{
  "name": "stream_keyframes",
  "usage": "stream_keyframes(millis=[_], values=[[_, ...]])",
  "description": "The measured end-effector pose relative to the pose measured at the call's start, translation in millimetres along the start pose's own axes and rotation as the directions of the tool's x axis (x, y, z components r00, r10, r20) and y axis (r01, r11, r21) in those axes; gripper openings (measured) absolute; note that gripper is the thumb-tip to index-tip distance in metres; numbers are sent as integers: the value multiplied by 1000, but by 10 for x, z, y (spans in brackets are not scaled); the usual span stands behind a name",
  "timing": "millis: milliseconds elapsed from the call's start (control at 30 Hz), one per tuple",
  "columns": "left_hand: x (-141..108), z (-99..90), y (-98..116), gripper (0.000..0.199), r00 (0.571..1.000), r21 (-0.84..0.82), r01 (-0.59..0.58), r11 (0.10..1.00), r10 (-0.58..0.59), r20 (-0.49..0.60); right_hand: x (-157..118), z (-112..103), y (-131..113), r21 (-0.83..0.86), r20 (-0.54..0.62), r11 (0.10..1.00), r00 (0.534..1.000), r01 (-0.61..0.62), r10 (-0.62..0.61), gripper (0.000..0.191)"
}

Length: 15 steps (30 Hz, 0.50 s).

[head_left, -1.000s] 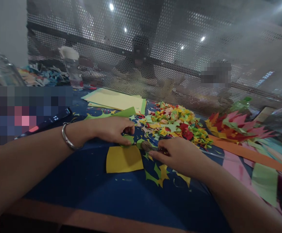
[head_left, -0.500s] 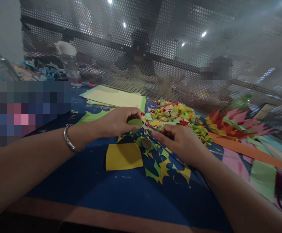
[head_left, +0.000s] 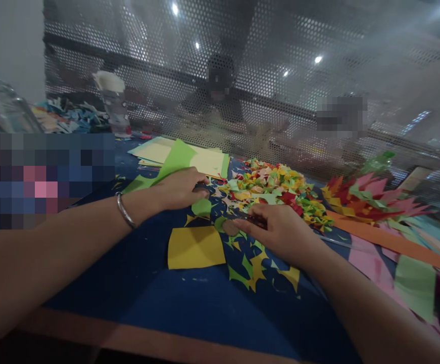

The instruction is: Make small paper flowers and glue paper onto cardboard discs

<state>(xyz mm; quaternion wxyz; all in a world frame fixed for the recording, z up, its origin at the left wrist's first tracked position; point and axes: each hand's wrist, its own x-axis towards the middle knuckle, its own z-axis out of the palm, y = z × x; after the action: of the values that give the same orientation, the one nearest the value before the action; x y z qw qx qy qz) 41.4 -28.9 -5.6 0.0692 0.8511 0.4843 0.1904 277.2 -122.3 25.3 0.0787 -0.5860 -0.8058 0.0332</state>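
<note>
My left hand (head_left: pixel 180 188), with a silver bangle on its wrist, has its fingers closed on green paper; a rounded green piece (head_left: pixel 201 208) shows below the thumb. Behind that hand, a bright green sheet (head_left: pixel 176 159) stands up at a slant. My right hand (head_left: pixel 276 227) is curled round a pair of scissors (head_left: pixel 256 220), mostly hidden by the fingers. Just left of its thumb tip are a round brownish disc (head_left: pixel 230 227) and a green piece (head_left: pixel 218 223). A yellow paper (head_left: pixel 196 247) lies in front of both hands.
Yellow and green offcuts (head_left: pixel 257 268) lie near my right hand. Beyond it is a heap of colourful paper bits (head_left: pixel 276 182). Pale sheets (head_left: pixel 208 159) are stacked at the back. Orange paper (head_left: pixel 379 232) lies right; a cup (head_left: pixel 115 103) stands back left. People show behind a perforated screen.
My left hand has shifted slightly left, and the bright green sheet behind it has risen. My right hand has turned; its scissor blades, visible before, are now hidden.
</note>
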Motion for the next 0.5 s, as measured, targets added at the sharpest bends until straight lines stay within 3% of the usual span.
stream_keyframes(millis=[133, 233, 300, 400, 500], values=[[23, 50, -30, 33, 1000, -67, 14, 998, -15, -6, 3, 23, -6, -3, -1, 1000, 1000, 19, -19, 46], [-17, 48, 80, 25, 995, -146, 22, 989, -35, -90, -1, 19, -13, 44, -43, 999, 999, 19, -17, 47], [-68, 48, 211, 18, 987, -251, -33, 968, -9, -163, -4, 16, -10, 120, -88, 993, 996, 20, -10, 48], [-158, 74, 440, 15, 961, -617, -212, 758, 48, -271, -3, 26, 8, 257, -181, 966, 983, 22, 26, 42], [-230, 141, 627, 21, 989, -880, -146, 453, 55, -135, 3, 49, 29, 399, -246, 915, 968, 62, 41, 31]])
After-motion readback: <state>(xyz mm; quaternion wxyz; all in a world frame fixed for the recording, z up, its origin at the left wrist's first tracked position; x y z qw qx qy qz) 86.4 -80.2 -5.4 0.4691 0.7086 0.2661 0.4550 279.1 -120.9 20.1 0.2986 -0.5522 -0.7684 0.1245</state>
